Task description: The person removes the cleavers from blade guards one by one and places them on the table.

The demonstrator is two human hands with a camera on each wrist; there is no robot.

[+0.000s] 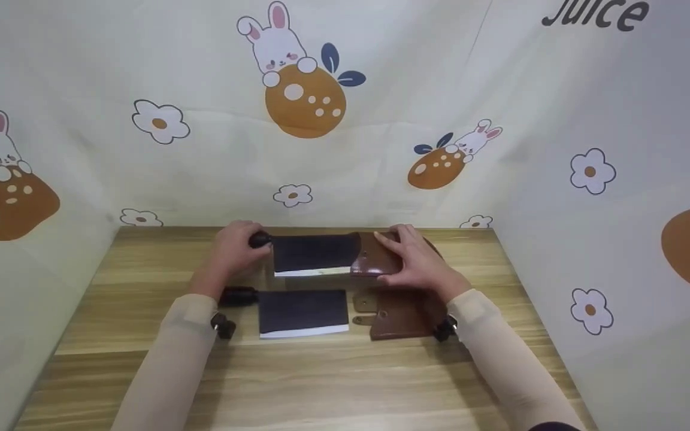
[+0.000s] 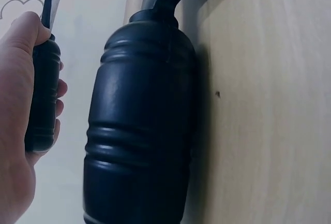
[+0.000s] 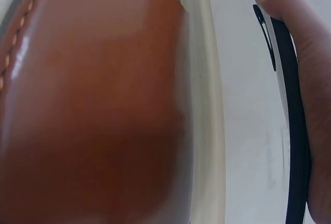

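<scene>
At the back of the table, my left hand (image 1: 237, 248) grips the black handle (image 2: 44, 94) of a cleaver (image 1: 314, 252) with a dark blade and a bright edge. A brown leather sheath (image 1: 376, 256) covers the blade's right end. My right hand (image 1: 421, 262) holds that sheath, thumb on the near side; in the right wrist view the sheath shows edge-on. Nearer lies a second cleaver (image 1: 303, 312), its blade bare and its ribbed black handle (image 2: 139, 115) below my left wrist. To its right lies another brown sheath (image 1: 408, 316), partly hidden by my right arm.
The wood-grain table (image 1: 321, 383) ends at a pale cloth backdrop (image 1: 213, 161) printed with rabbits, oranges and flowers, which also stands on both sides. Straps (image 1: 365, 303) with snaps stick out from the nearer sheath towards the nearer blade.
</scene>
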